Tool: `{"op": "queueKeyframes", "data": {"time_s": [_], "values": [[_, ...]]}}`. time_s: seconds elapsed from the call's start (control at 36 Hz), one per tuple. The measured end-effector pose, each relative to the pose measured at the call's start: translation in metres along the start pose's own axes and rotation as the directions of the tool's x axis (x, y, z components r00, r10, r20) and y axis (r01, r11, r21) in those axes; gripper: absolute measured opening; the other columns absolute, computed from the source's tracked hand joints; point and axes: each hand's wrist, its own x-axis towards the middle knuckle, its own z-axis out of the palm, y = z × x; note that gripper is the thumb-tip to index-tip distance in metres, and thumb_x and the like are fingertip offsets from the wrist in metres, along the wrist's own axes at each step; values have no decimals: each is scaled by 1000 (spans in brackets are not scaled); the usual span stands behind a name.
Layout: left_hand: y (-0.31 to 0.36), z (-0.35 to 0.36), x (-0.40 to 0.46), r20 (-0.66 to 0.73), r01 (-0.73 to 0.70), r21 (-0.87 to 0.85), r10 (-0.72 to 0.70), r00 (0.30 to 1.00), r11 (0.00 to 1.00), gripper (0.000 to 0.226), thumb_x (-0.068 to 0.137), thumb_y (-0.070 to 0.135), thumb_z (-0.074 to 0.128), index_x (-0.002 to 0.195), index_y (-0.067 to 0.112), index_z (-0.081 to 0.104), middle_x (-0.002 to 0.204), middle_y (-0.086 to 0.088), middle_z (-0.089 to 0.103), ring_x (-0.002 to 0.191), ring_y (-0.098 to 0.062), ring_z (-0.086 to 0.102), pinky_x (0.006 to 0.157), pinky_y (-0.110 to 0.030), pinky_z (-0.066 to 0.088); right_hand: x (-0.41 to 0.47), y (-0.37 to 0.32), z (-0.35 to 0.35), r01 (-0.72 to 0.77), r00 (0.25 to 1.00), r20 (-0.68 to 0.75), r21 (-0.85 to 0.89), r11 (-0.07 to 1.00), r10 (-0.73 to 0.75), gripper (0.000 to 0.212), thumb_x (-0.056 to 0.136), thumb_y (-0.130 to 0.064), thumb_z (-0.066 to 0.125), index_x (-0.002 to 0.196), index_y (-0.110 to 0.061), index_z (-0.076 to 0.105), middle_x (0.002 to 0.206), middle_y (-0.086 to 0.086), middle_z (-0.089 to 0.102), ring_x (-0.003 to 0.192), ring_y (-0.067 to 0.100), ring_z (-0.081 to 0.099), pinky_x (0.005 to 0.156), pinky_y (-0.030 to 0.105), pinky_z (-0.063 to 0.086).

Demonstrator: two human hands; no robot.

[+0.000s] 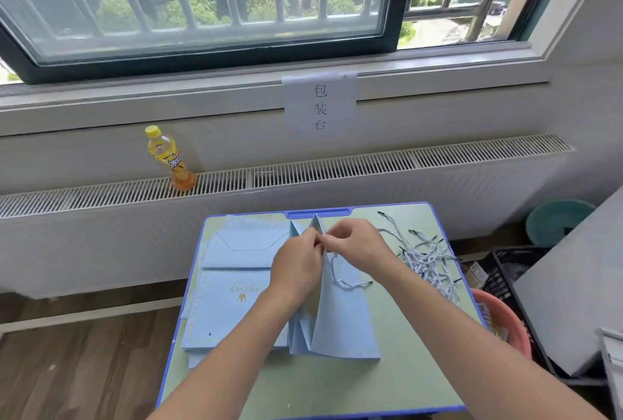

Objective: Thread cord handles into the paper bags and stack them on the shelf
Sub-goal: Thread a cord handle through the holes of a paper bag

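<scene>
Fingers of left hand (pixel 296 264) and right hand (pixel 354 244) are curled and pinched together at the top ridge of the bag (pixel 332 318), apparently on the cord (pixel 340 281) end; exact contact is hidden. Hands are touching, equally near the threading spot. Cord runs down from the fingers, then right across the panel, free tip pointing right. Bag is stood as a tent, long axis near-to-far, on the tabletop (pixel 337 382). Flat bags (pixel 229 285) lie left, spare cords (pixel 428 261) right.
</scene>
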Motion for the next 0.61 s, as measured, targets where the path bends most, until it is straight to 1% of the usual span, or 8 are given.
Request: {"op": "queueKeyframes", "data": {"time_s": [0.11,0.19,0.28,0.36,0.44,0.53,0.56,0.61], "values": [[7,4,1,68,-65,205,52,996,977,13,101,18,36,91,14,43,90,-10,65,75,-31,52,60,-36,37,-3,-5,-9,-14,1000,-22,-88,996,12,11,80,-25,70,73,-19,65,77,-6,70,72,7,62,61,21,46],[11,4,0,110,-88,287,58,992,954,5,96,10,38,93,13,40,92,-12,63,77,-33,53,61,-35,35,-5,-5,-12,-27,998,-63,-121,992,20,11,80,-19,66,74,-9,64,71,-4,63,64,10,54,57,23,41],[10,1,-2,139,-93,366,44,989,926,13,89,2,40,97,13,40,97,-11,62,88,-36,59,62,-35,35,-4,-1,-20,-53,990,-133,-126,991,36,16,78,-15,62,75,0,63,67,0,56,61,14,47,57,27,39],[8,1,-4,184,-142,468,61,981,872,17,89,1,42,100,13,44,107,-10,59,95,-33,59,65,-34,35,-4,0,-27,-61,990,-134,-143,988,41,10,76,-16,58,67,-12,54,66,3,47,63,14,39,58,28,34],[7,5,-3,235,-211,564,90,968,799,25,89,-1,47,111,8,55,115,-8,53,102,-29,56,68,-32,37,-4,-1,-27,-57,992,-121,-159,986,38,10,75,-17,56,68,-15,49,67,3,45,63,14,38,58,27,33],[3,5,1,294,-258,548,105,950,796,24,91,3,47,110,10,62,113,-6,50,103,-26,54,69,-32,40,-3,-1,-23,-80,988,-138,-117,990,63,12,78,-18,57,69,-12,52,66,3,56,62,21,51,54,27,41],[0,5,3,298,-246,501,102,949,830,22,94,8,45,108,12,62,112,-5,51,102,-26,55,70,-33,42,-2,-1,-21,-85,988,-139,-100,991,70,13,78,-18,57,69,-11,53,66,3,62,63,22,56,54,27,42],[-2,1,5,291,-186,354,81,953,917,24,99,17,38,100,11,61,108,-4,54,99,-25,56,74,-34,46,-2,-1,-18,-89,989,-126,-81,993,79,12,79,-19,57,73,-10,56,72,4,71,59,17,56,53,24,42]]}}
